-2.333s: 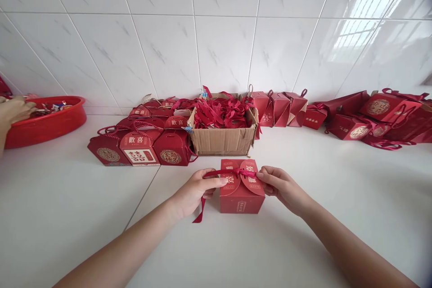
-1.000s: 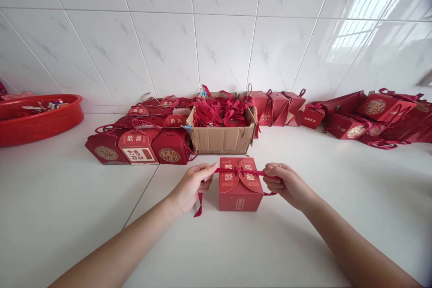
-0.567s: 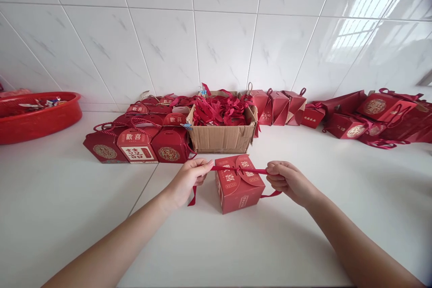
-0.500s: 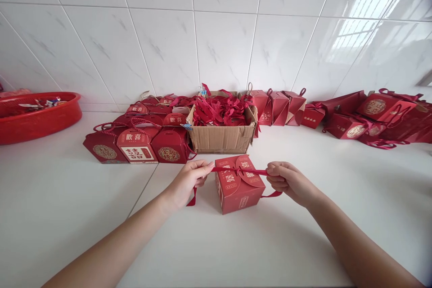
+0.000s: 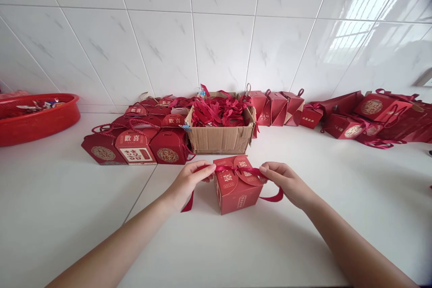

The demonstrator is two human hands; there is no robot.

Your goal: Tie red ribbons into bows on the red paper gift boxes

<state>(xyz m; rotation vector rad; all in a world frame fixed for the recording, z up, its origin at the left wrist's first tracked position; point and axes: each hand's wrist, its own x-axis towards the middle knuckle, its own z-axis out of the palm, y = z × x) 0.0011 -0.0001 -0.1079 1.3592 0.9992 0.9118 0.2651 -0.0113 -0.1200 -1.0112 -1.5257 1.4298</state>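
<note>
A red gift box (image 5: pixel 240 197) with printed characters stands upright on the white table in front of me. A red ribbon (image 5: pixel 224 168) crosses its top, knotted at the middle where the curved flaps meet. My left hand (image 5: pixel 189 184) is closed, pinching the ribbon at the box's left edge; a loose tail hangs below it. At the right edge, my right hand (image 5: pixel 285 179) pinches the other side of the ribbon, whose end loops down beside the box. The undersides of both hands' fingers are partly hidden.
Behind the gift box sits a cardboard box (image 5: pixel 221 140) full of red ribbons. Several finished-looking red boxes (image 5: pixel 137 146) stand to its left, with a red plastic basin (image 5: pixel 40 121) farther left. More red boxes (image 5: pixel 278 109) line the tiled wall, and a pile (image 5: pixel 371 114) lies at right.
The ribbon was stretched straight and taut; now it lies slacker across the box top. My right hand has moved slightly inward, its fingers less curled. The view has shifted slightly.
</note>
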